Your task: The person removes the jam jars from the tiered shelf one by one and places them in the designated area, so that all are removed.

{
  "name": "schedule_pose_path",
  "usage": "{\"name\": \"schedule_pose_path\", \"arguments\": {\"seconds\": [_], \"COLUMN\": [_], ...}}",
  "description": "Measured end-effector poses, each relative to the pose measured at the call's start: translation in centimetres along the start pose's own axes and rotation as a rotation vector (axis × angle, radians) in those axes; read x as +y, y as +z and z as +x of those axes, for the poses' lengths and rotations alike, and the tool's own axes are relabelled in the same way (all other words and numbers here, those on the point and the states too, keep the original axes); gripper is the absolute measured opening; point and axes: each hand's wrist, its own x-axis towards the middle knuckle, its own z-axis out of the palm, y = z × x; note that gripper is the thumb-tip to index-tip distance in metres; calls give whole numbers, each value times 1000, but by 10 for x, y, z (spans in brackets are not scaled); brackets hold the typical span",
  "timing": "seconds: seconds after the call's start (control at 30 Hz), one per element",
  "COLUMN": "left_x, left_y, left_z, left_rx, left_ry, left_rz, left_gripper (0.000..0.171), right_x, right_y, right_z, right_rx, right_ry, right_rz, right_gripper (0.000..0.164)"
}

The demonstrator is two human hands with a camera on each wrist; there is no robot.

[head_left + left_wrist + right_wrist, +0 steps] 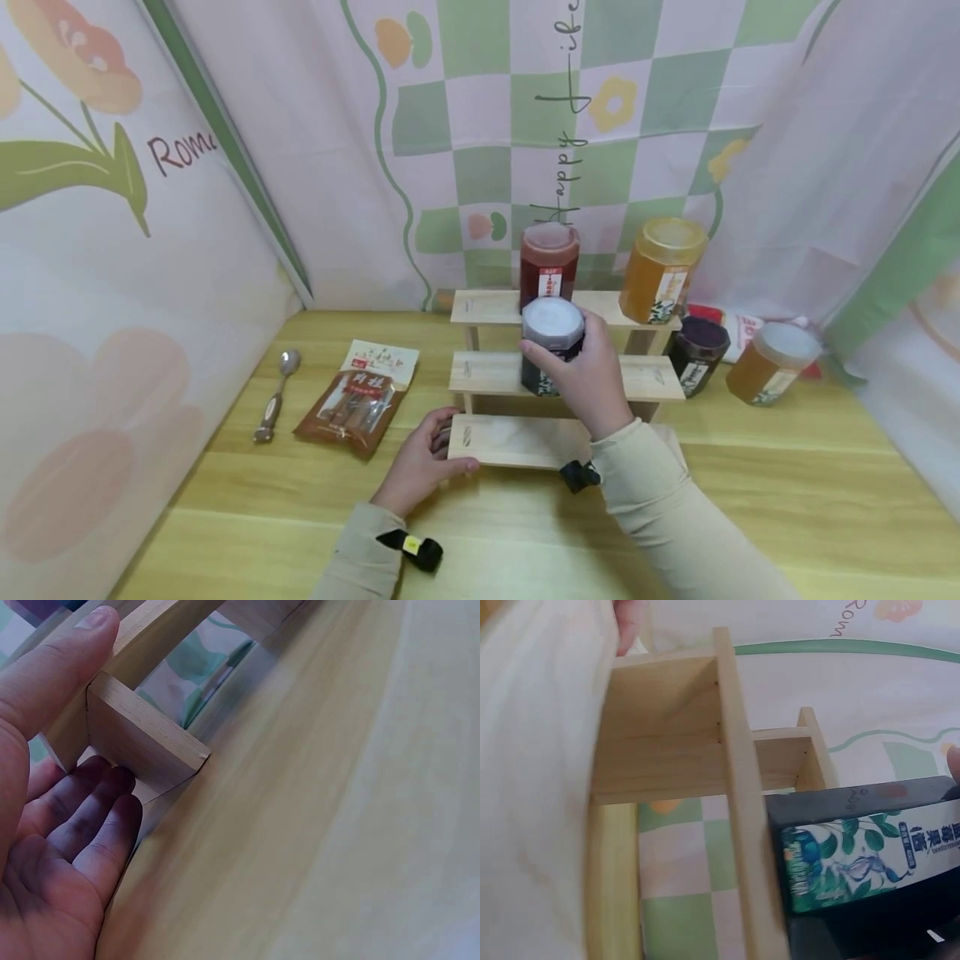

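Grips dark jar (553, 323) in right hand (591, 375), with room rightward along middle shelf (647, 377); holds wooden stand (517, 442) by near-left edge in left hand (420, 465).

I take this for a corner of a home, though it could equally be a set dressed as one. Printed cloth (472, 117) with big flowers, pastel checks and "Happy" in script hangs around a wood-grain bench (225, 517). I see pantry-style things here: a spoon (276, 396), a brown packet (356, 408) and labelled, lidded jars (553, 317), some on a stepped wooden rack (517, 439).
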Motion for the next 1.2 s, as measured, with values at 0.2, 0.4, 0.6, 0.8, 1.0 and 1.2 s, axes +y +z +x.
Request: {"name": "schedule_pose_path", "arguments": {"seconds": [0.2, 0.4, 0.6, 0.8, 1.0, 1.2], "left_x": [0, 3, 2, 1, 0, 0], "left_y": [0, 1, 1, -1, -2, -1], "left_z": [0, 0, 0, -1, -1, 0], "left_rx": [1, -3, -6, 1, 12, 5], "left_ry": [1, 6, -2, -11, -12, -13], "left_rz": [-2, -3, -10, -7, 0, 2], "left_gripper": [91, 91, 90, 90, 91, 91], "right_x": [7, 12, 17, 22, 22, 22], "right_y": [-4, -12, -25, -38, -55, -78], "right_z": [-11, -19, -26, -30, -31, -33], "right_rx": [-29, -57, -112, -157, -243, -366], "right_ry": [6, -2, 15, 6, -70, -141], "right_rz": [16, 20, -7, -53, -103, -184], "right_gripper": [89, 88, 92, 84, 68, 59]}}
